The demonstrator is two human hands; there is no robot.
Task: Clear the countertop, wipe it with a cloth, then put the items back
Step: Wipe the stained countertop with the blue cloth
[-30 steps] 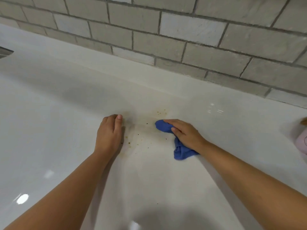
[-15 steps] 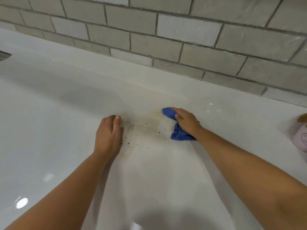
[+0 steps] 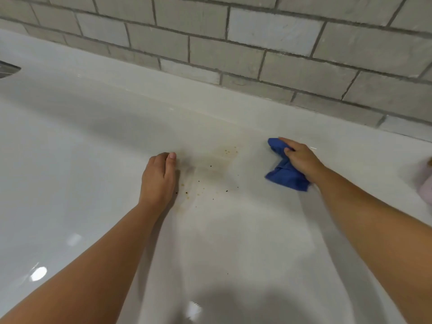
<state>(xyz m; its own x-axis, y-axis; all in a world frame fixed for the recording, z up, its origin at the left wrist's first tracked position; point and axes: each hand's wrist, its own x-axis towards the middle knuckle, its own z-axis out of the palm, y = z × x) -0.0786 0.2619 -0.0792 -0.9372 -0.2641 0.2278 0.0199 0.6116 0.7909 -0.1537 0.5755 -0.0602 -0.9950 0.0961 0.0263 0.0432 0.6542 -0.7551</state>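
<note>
We see the blue cloth point(image 3: 286, 176) bunched on the white countertop point(image 3: 70, 160), to the right of the brown stain point(image 3: 210, 176) and clear of it. Our right hand point(image 3: 302, 160) lies on top of the cloth, fingers and thumb curled into its folds, grasping it against the surface. The stain is a faint brownish smear scattered with dark specks. Just left of the stain, our left hand point(image 3: 159, 178) rests palm down on the countertop, relaxed and holding nothing. Beyond the stain rises the grey tiled wall point(image 3: 233, 43). Far right of the stain, a blurred pink object point(image 3: 426, 185) is cut off at the edge.
</note>
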